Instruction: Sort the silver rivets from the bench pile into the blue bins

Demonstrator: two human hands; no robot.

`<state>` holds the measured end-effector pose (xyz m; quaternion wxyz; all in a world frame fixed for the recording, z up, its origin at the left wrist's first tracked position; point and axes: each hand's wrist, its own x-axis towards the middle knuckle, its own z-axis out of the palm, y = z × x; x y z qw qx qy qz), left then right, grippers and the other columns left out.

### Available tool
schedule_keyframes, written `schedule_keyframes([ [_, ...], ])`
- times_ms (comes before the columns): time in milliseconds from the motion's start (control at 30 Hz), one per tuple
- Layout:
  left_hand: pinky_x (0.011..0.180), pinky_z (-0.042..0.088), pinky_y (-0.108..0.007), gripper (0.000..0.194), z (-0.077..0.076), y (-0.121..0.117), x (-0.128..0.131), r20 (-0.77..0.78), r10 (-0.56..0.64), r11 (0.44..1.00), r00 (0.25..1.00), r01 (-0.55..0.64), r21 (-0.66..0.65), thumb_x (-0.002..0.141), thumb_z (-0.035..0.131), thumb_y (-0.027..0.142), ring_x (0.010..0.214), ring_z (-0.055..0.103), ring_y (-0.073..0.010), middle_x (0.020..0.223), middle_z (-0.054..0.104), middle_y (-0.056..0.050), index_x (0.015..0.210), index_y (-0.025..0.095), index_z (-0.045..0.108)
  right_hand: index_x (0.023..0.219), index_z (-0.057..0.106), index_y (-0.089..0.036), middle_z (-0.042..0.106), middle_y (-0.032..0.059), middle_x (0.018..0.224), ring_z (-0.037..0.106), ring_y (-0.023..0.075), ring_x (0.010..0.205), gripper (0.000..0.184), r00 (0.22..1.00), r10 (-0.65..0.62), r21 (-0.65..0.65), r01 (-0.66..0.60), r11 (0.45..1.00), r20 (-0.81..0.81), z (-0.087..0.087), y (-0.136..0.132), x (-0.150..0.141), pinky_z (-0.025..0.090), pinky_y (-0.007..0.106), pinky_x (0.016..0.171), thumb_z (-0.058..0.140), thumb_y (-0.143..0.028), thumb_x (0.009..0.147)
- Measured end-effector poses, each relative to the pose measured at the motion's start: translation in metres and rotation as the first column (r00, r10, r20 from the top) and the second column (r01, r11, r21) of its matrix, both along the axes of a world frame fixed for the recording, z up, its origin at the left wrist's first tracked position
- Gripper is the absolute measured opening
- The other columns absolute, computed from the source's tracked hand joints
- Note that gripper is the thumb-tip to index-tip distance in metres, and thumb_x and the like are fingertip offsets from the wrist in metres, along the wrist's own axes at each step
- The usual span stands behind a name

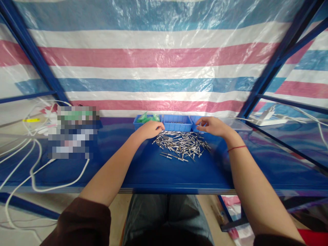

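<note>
In the head view, the person sits up close to a blue worktop (174,177), both forearms reaching in from the lower corners of the frame. A loose heap of silvery rivets (183,142) lies at the centre, a few of them strayed toward the near side.

Just behind the heap, three blue bins stand in a row: a left bin (135,124) with green plastic (145,118) in it, a middle bin (178,127) with small metal pieces inside, and a right bin (195,119) partly hidden.

The left hand (151,129) is in front of the left bin, fingers curled at the heap's upper left edge; I can't tell whether they grip anything. The right hand (214,125) is over the right bin, thumb and fingers bent toward each other, and again I can't make out whether a rivet sits between them.

White cables (36,174) loop across the left of the frame; a striped sheet (164,56) fills the top.
</note>
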<state>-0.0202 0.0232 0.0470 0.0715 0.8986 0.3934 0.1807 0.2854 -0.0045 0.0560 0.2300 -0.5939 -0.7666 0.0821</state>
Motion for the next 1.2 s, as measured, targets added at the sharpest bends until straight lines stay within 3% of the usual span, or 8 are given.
schedule_keyframes([
  [300,0.084,0.045,-0.027,0.026,-0.001,0.001,0.000,0.001,-0.001,1.000,1.000,0.001,-0.009,0.082,0.046,0.013,0.088,0.064,-0.0157,0.096,0.072,-0.005,0.092,0.016,0.070,0.087,0.068,-0.018,0.069,0.0039,0.082,0.062,0.0176,0.074,0.024,0.997,0.053,-0.021,-0.054,0.998,-0.055,0.007,-0.007,-0.007,0.048,0.028,0.070,0.061,-0.036,0.073],
  [467,0.075,0.047,-0.024,0.030,-0.006,-0.009,0.010,0.005,-0.092,0.973,0.996,0.091,-0.212,0.078,0.058,0.024,0.086,0.063,-0.0150,0.099,0.069,-0.006,0.105,0.017,0.068,0.094,0.070,-0.018,0.070,0.0049,0.089,0.062,0.0183,0.081,0.037,0.966,0.249,-0.277,-0.258,0.926,-0.066,0.013,-0.020,-0.025,0.048,0.028,0.074,0.066,-0.045,0.070],
  [633,0.077,0.045,-0.026,0.041,-0.005,-0.019,0.020,-0.081,-0.176,0.962,0.981,0.154,-0.225,0.074,0.065,0.040,0.089,0.060,-0.0172,0.104,0.063,-0.006,0.111,0.022,0.067,0.112,0.067,-0.018,0.068,0.0063,0.100,0.061,0.0178,0.081,0.054,0.932,0.363,-0.409,-0.330,0.851,0.004,0.007,-0.027,-0.049,0.048,0.026,0.069,0.073,-0.044,0.065],
  [733,0.076,0.045,-0.025,0.035,-0.006,-0.019,0.023,-0.084,-0.212,0.955,0.974,0.188,-0.229,0.077,0.063,0.041,0.088,0.060,-0.0163,0.102,0.062,-0.006,0.106,0.021,0.069,0.108,0.068,-0.017,0.068,0.0057,0.093,0.061,0.0172,0.078,0.043,0.916,0.399,-0.395,-0.350,0.849,0.047,0.000,-0.025,-0.061,0.046,0.026,0.066,0.070,-0.034,0.068],
  [900,0.072,0.044,-0.024,0.016,-0.011,-0.015,0.024,-0.076,-0.202,0.972,0.976,0.190,-0.141,0.082,0.059,0.026,0.077,0.060,-0.0140,0.089,0.063,-0.005,0.089,0.017,0.070,0.091,0.070,-0.017,0.067,0.0046,0.077,0.059,0.0151,0.066,0.020,0.925,0.367,-0.294,-0.326,0.899,0.098,-0.011,-0.018,-0.066,0.043,0.026,0.062,0.059,-0.023,0.076],
  [1033,0.072,0.045,-0.026,0.016,-0.012,-0.011,0.023,-0.035,-0.125,0.990,0.992,0.122,-0.068,0.085,0.055,0.024,0.077,0.060,-0.0151,0.085,0.067,-0.004,0.090,0.015,0.068,0.087,0.068,-0.016,0.068,0.0050,0.080,0.061,0.0161,0.071,0.016,0.937,0.335,-0.203,-0.311,0.928,0.097,-0.010,-0.016,-0.061,0.044,0.027,0.066,0.056,-0.021,0.078],
  [1200,0.079,0.046,-0.027,0.020,-0.007,-0.007,0.021,0.101,-0.086,0.995,0.991,0.091,-0.049,0.088,0.051,0.024,0.086,0.062,-0.0158,0.097,0.070,-0.005,0.097,0.016,0.067,0.088,0.068,-0.017,0.070,0.0053,0.084,0.062,0.0175,0.075,0.017,0.960,0.263,-0.123,-0.251,0.960,0.096,-0.005,-0.015,-0.060,0.045,0.028,0.070,0.053,-0.021,0.082],
])
